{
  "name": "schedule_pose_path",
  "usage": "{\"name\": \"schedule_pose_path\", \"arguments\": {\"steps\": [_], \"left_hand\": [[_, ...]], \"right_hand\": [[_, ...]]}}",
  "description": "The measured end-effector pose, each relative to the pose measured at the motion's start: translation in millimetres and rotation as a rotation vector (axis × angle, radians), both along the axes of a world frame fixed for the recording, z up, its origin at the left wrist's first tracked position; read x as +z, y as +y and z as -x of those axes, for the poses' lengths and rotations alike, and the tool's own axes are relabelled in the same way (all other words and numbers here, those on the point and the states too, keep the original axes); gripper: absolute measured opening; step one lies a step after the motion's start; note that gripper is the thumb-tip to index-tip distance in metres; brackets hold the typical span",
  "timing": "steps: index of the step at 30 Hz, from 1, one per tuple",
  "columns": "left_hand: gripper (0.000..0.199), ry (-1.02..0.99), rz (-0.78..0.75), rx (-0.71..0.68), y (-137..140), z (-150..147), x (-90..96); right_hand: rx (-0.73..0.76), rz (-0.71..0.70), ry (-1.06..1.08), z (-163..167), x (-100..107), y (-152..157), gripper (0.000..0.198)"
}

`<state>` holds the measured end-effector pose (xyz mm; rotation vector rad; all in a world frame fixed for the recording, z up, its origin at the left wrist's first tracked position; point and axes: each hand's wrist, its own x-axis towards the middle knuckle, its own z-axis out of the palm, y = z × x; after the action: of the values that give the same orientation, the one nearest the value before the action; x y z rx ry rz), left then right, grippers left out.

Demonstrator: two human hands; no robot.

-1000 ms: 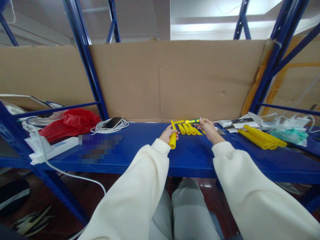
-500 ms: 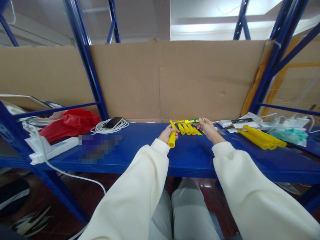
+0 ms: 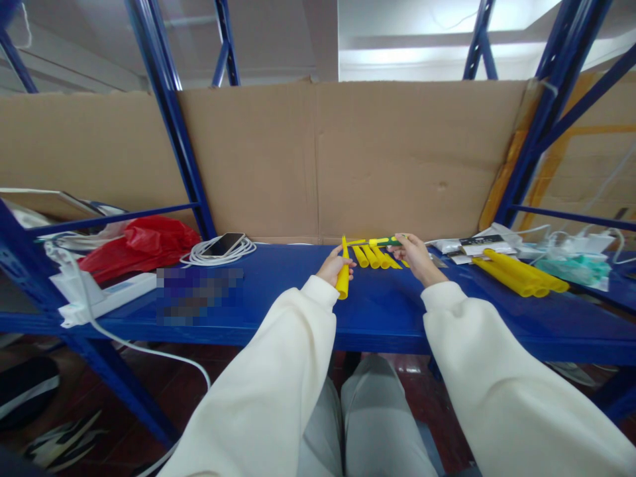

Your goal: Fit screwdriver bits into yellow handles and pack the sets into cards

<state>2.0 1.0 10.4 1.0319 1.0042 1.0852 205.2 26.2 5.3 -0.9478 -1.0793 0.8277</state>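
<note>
My left hand (image 3: pixel 336 267) is closed around a yellow plastic tube (image 3: pixel 342 288), its narrow tip pointing away from me and its open round end towards me. In my right hand (image 3: pixel 413 255) is a screwdriver (image 3: pixel 383 242) with a green and yellow handle, held level. Its thin shaft points left, reaching close to the tube's tip; whether they touch I cannot tell. Between and behind my hands, several short yellow tubes (image 3: pixel 370 256) lie side by side on the blue shelf (image 3: pixel 293 305).
Longer yellow tubes (image 3: pixel 517 273) lie at the right, beside white packets (image 3: pixel 484 245) and a green plastic bag (image 3: pixel 574 267). To the left are a phone (image 3: pixel 224 244) on a coiled white cable (image 3: pixel 199 258), a red bag (image 3: pixel 144 245) and a power strip (image 3: pixel 124 295). Cardboard (image 3: pixel 397 159) closes off the back.
The tube in my left hand has turned slightly, its tip shifting right and its open end coming a little nearer to me. My right hand with the screwdriver has barely moved.
</note>
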Motion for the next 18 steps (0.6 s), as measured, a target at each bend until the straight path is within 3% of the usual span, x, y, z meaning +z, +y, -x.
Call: {"name": "schedule_pose_path", "arguments": {"steps": [6, 13, 18], "left_hand": [[0.074, 0.055, -0.020, -0.011, -3.0, -0.5, 1.6], [0.073, 0.013, -0.033, 0.004, -0.5, 1.3, 0.4], [0.075, 0.008, -0.023, 0.002, -0.1, 0.6, -0.3]], "right_hand": [[0.011, 0.009, 0.077, 2.6, 3.6, -5.8, 0.027], [0.194, 0.055, 0.154, 2.2, 8.1, -13.1, 0.023], [0.097, 0.105, 0.124, -0.4, 4.6, -5.7, 0.026]]}}
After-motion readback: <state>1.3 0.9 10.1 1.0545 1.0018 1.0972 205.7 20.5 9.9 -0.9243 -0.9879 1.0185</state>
